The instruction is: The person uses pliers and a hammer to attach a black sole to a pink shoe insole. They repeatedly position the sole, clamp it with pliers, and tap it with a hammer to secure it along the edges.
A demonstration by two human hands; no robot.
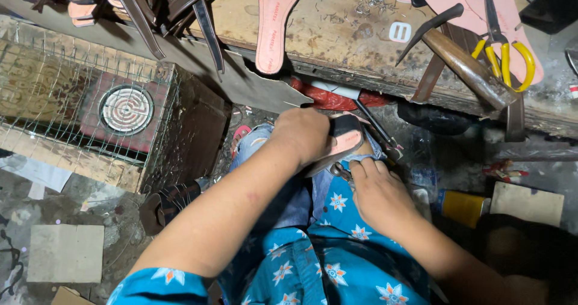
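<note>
My left hand (304,135) grips a sandal piece (346,137), a pink insole with a dark strap over it, held above my lap. Just below it my right hand (376,190) is closed around a small metal plier-like tool (341,171), its jaws at the sandal's lower edge. Both forearms reach in from the bottom over blue flowered clothing (325,263). Much of the tool is hidden inside my fist.
A worn wooden bench (337,34) crosses the top, bearing a loose pink insole (275,22), a hammer (463,64), yellow-handled scissors (503,46) and dark straps (180,4). At left, a round coil heater (126,110) under wire mesh. A yellow can (462,207) lies right.
</note>
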